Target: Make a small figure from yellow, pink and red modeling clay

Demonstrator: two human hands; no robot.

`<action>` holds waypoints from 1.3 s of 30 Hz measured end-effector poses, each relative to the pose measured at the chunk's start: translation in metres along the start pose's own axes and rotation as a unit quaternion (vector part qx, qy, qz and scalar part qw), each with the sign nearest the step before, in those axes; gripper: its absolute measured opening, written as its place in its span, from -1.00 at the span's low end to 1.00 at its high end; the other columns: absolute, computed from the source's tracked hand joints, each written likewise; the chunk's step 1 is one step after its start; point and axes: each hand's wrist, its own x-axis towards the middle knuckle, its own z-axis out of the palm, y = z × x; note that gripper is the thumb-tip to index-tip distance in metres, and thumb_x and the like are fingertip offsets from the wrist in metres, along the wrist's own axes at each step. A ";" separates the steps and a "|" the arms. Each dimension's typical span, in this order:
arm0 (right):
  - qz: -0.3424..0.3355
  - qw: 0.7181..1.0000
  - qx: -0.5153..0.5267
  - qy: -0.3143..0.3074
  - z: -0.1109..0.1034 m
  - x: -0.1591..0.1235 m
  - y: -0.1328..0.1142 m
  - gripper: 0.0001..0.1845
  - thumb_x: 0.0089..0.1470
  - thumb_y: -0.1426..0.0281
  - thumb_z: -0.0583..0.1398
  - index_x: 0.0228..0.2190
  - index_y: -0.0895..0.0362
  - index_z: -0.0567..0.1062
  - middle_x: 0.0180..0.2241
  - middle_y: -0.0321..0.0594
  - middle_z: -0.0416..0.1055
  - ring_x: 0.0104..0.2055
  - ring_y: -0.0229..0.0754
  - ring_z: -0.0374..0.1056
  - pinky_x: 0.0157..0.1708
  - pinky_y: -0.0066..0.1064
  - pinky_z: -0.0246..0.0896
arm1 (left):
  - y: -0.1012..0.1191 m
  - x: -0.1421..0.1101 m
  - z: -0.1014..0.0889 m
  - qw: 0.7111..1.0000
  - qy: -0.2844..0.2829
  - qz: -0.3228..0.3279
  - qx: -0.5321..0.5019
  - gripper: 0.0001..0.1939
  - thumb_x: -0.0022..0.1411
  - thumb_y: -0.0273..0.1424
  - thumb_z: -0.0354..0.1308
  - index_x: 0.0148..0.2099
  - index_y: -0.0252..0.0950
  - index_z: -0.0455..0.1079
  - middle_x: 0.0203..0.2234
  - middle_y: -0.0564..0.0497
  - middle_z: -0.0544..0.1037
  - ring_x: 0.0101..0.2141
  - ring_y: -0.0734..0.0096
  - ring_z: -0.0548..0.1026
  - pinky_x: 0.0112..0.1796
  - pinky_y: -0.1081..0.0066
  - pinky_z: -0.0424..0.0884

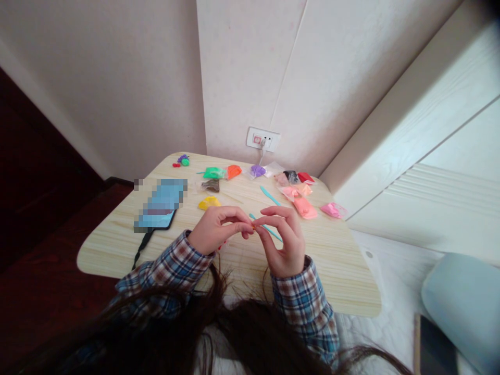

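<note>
My left hand (219, 228) and my right hand (286, 240) meet above the middle of the table (328, 260). Between their fingertips is a tiny orange piece of clay (253, 227), mostly covered by the fingers. The thumb and index finger of each hand are pinched at it, while other right-hand fingers are bent and apart. A thin teal modelling tool (273, 233) lies on the table behind and beneath my right hand. Farther back rests a second teal modelling tool (269, 195) with a flat blade. Small red bits (222, 245) show beside my left wrist.
Bags of coloured clay, including yellow (210, 202), green (214, 173), purple (258, 171) and pink (333, 210), line the back and right. A phone (162, 204) with a blurred screen stands at left, its cord (142, 247) trailing forward. Small purple, green and red clay shapes (185, 162) sit back left.
</note>
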 end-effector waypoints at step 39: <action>0.198 0.917 0.326 0.113 0.008 -0.006 0.007 -0.91 0.12 0.36 0.10 -0.40 0.10 0.34 -0.46 -0.33 0.26 -0.43 -0.32 0.24 -0.44 -0.43 0.13 | 0.005 0.000 0.002 0.993 0.002 -0.086 -0.081 -0.78 -0.09 -0.38 0.31 -0.46 -0.40 0.35 -0.65 0.11 0.43 -0.58 0.60 0.39 -0.51 0.58 0.31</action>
